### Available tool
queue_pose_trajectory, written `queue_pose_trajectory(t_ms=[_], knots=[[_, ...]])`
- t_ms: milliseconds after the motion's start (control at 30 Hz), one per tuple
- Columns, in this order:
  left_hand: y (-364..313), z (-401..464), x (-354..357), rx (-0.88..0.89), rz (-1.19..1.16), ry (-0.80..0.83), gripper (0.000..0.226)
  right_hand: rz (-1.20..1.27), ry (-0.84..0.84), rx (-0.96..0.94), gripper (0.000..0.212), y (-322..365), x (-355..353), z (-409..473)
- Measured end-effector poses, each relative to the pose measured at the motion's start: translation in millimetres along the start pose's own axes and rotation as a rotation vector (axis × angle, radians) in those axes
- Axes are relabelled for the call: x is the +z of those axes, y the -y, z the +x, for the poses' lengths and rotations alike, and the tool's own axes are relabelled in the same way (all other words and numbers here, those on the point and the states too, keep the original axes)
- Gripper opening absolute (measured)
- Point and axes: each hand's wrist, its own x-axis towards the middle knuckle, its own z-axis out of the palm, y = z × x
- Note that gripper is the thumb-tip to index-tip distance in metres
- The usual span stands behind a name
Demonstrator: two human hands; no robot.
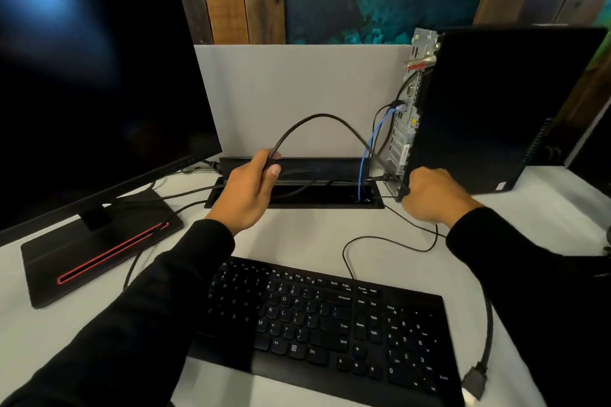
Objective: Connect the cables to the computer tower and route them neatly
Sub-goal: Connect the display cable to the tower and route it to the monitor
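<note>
The black computer tower (489,109) stands at the right back of the desk, its rear port panel (408,116) facing left. A blue network cable (370,145) and a thin black cable are plugged into that panel. My left hand (248,190) is closed around a thick black cable (317,117) that arches up and over toward the tower's lower rear corner. My right hand (433,196) is a fist at that corner, gripping the same cable's end by the panel's bottom. A loose cable with a flat black connector (474,380) lies at the right front.
A black monitor (92,86) on a red-striped base (99,248) fills the left side. A black keyboard (330,324) lies in front, its thin cord looping behind. An open cable tray (294,203) is sunk into the desk below a grey partition (297,92).
</note>
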Motion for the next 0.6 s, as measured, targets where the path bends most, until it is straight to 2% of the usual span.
queue_pose_trajectory(t_ms=[67, 100, 200, 233, 333, 367, 467, 533, 600], knots=[[-0.1, 4.0, -13.3, 0.035, 0.007, -0.052, 0.03, -0.015, 0.056, -0.034, 0.035, 3.4, 8.4, 2.4], [-0.4, 5.9, -19.7, 0.039, -0.004, -0.069, 0.029, -0.04, 0.085, -0.056, 0.036, 7.0, 11.2, 3.5], [-2.8, 11.9, -34.4, 0.009, -0.064, -0.132, 0.028, -0.035, 0.108, -0.151, 0.008, 23.2, 13.8, 8.3], [-3.9, 13.9, -38.4, -0.014, -0.075, -0.172, 0.03, 0.026, 0.085, -0.196, 0.009, 30.0, 12.9, 10.5], [0.9, 21.3, -45.7, -0.14, -0.127, -0.271, 0.039, 0.364, -0.032, -0.238, 0.027, 50.7, 5.3, 14.8], [2.5, 23.7, -46.6, -0.186, -0.149, -0.284, 0.043, 0.52, -0.025, -0.215, 0.027, 56.9, 1.6, 16.6], [5.6, 31.6, -48.2, -0.27, -0.239, -0.291, 0.044, 1.015, 0.08, -0.127, 0.01, 78.7, -14.7, 20.2], [4.2, 38.1, -50.2, -0.268, -0.284, -0.278, 0.04, 1.139, 0.03, -0.13, 0.009, 93.0, -29.1, 22.1], [4.8, 44.7, -52.2, -0.258, -0.286, -0.227, 0.035, 1.101, -0.048, -0.159, 0.015, 106.3, -39.6, 21.9]])
